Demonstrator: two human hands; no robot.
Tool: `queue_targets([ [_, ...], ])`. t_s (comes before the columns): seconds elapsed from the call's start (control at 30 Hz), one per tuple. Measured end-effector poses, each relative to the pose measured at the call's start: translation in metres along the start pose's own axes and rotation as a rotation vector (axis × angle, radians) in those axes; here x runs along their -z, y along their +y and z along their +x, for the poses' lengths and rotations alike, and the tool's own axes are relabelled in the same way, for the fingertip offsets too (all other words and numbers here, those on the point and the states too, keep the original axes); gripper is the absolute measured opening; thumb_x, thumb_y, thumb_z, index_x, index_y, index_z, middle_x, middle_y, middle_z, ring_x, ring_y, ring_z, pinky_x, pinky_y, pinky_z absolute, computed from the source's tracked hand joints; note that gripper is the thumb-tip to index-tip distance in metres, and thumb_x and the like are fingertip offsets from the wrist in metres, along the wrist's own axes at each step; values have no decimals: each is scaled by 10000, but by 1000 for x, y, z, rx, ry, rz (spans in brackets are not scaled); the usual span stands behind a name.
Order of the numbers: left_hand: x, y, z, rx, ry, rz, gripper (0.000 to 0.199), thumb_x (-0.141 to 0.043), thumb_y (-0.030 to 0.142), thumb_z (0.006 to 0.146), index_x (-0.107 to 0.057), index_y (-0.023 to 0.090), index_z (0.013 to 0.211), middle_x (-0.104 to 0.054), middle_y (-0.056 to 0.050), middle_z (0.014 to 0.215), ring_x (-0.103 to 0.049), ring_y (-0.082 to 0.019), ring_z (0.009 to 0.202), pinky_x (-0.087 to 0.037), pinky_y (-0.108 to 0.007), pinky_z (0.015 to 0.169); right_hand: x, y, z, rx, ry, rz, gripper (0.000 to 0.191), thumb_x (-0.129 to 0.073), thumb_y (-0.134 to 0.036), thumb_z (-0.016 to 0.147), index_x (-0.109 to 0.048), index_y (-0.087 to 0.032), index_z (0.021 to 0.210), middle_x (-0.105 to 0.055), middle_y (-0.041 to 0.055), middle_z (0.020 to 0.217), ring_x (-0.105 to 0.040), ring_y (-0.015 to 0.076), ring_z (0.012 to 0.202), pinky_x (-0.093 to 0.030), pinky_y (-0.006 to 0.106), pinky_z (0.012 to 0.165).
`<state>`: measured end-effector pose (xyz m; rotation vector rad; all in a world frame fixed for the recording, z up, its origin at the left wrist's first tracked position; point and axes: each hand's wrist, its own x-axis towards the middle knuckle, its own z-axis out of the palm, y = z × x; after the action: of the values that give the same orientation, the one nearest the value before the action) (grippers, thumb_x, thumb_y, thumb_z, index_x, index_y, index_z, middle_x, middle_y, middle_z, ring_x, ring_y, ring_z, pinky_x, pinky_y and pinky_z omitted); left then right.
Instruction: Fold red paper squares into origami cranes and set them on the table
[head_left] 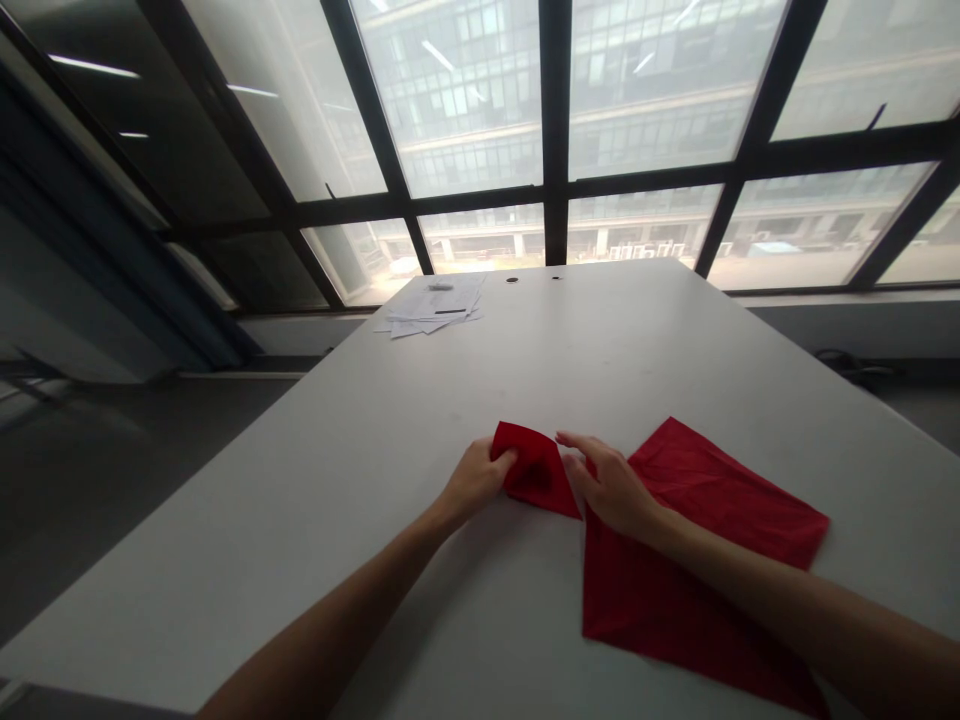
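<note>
My left hand point(480, 470) pinches the left edge of a small red sheet point(536, 468), thumb on the near face and fingers behind it. The sheet is held tilted just above the white table, with a dark patch at its middle. At its right edge, my right hand point(607, 485) has thumb and fingers apart; I see nothing between them. Beneath my right hand and forearm lies a larger red sheet point(720, 500), creased and flat on the table, partly hidden by the arm. Whether the red sheets are paper or cloth I cannot tell.
The white table point(300, 520) stretches away to large framed windows point(465, 100). Loose papers point(427, 310) lie at its far left, with a small object on top. A round hole point(512, 280) sits near the far edge. Dark cables point(855, 365) show beyond the right side.
</note>
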<state>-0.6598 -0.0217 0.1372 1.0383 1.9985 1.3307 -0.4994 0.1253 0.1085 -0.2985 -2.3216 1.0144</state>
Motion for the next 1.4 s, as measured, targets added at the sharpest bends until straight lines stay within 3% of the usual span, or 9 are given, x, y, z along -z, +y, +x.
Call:
queue_targets([
  [0.13,-2,4,-3,-15,-45,10,259,-530,319,852,-692,123,804,-703,-51,791,-596,-181,696,-454,-266,654,4,-8,-1,102,5,-28,247,-474,-280,991,-683,-246,1119,-623,84,1298,-546,248,1221,-462,467,1038],
  [0.27,-2,6,-5,-7,-72,42,267,-505,318,868,-668,127,779,-683,-43,751,-571,-170,660,-435,-265,625,6,-12,-3,165,-144,-170,273,-465,-286,998,-735,-253,975,-508,73,1426,-413,283,1330,-421,512,1067],
  [0.47,-2,3,-4,-9,-136,77,288,-491,327,881,-693,125,846,-706,-53,816,-597,-191,715,-456,-287,676,6,-13,-2,188,-211,-257,253,-490,-291,991,-680,-253,1153,-521,82,1406,-424,283,1293,-419,506,1064],
  [0.7,1,5,-3,-27,-160,75,288,-503,331,892,-708,129,901,-726,-62,873,-637,-213,791,-486,-310,752,6,-12,-2,193,-230,-229,253,-478,-290,996,-670,-247,1156,-573,84,1341,-479,274,1237,-429,497,1048],
  [0.87,-1,5,-3,-31,-151,21,274,-533,323,881,-711,132,965,-739,-77,949,-643,-215,811,-502,-319,781,4,-4,-1,117,-62,-75,355,-432,-294,1010,-552,-240,1340,-609,90,1315,-529,242,1224,-439,454,1055],
  [1.0,-1,7,-4,0,-118,-29,285,-529,328,885,-706,120,967,-736,-91,965,-647,-227,840,-508,-325,789,2,3,-1,21,20,-50,366,-446,-311,1001,-563,-216,1335,-643,103,1284,-560,255,1214,-439,473,1047],
  [1.07,4,12,-6,-22,-169,-45,290,-539,310,877,-698,127,1035,-730,-85,1005,-645,-232,887,-504,-327,818,0,4,-1,39,-46,-72,361,-460,-298,995,-580,-205,1323,-653,103,1276,-567,256,1209,-430,468,1053],
  [1.27,29,23,-10,-17,-506,-23,369,-646,292,816,-677,136,1149,-705,-99,1115,-634,-257,986,-494,-337,857,-1,2,-2,105,-144,-144,404,-445,-234,994,-525,-203,1389,-632,102,1310,-545,248,1229,-414,452,1063],
  [1.4,30,22,-10,0,-466,-52,359,-625,278,830,-681,140,1157,-715,-99,1088,-638,-242,947,-498,-344,849,2,-3,-5,176,-59,-195,465,-513,-238,959,-476,-210,1422,-561,121,1382,-484,273,1281,-398,477,1072],
])
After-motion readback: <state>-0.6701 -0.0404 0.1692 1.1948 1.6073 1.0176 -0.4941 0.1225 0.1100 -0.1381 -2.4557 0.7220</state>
